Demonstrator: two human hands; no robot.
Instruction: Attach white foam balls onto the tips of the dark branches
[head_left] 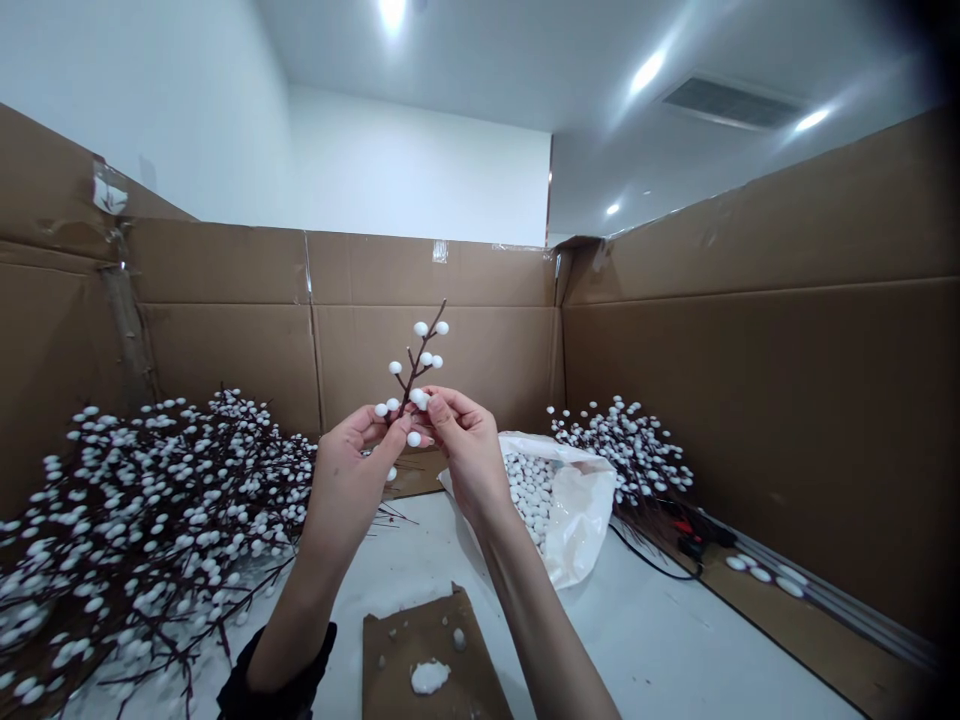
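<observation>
My left hand (360, 455) is closed round the lower stem of a brown artificial berry branch (414, 370), which stands upright and leans a little right. White balls sit on several of its twigs, while the top tip and a short twig at the left are bare. In my right hand (466, 440), thumb and forefinger pinch a white ball (421, 399) at a twig low on the branch. Both hands are raised over the table and almost touch. The stem's lower end is partly hidden behind the fingers.
White balls fill an open plastic bag (581, 510) behind my right forearm. A large heap of berry branches (187, 490) lies left, a smaller bunch (626, 445) right. White paste (430, 677) sits on a cardboard piece (390, 640). A black cable (660, 570) and cardboard walls (750, 400) stand around.
</observation>
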